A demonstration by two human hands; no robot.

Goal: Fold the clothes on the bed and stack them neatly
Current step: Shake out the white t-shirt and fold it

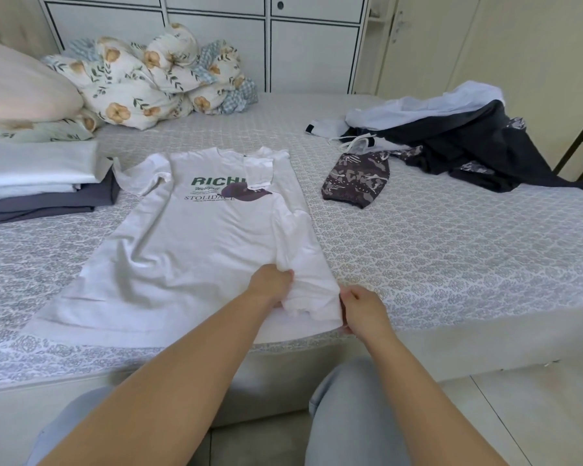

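A white T-shirt (182, 243) with a green and purple print lies face up on the bed (451, 264), its right side folded inward over the front. My left hand (272, 284) grips the folded flap of cloth near the hem. My right hand (362, 306) pinches the shirt's lower right corner at the bed's front edge. A stack of folded clothes (37, 183), white on top of grey, sits at the left. An unfolded heap of dark and white garments (451, 139) lies at the far right, with a patterned dark piece (357, 178) in front of it.
A floral duvet (155, 79) and a pink pillow (21, 85) are bunched at the head of the bed. White cupboards (216, 38) stand behind. My knees in light trousers (350, 415) are against the bed's front edge, over a tiled floor.
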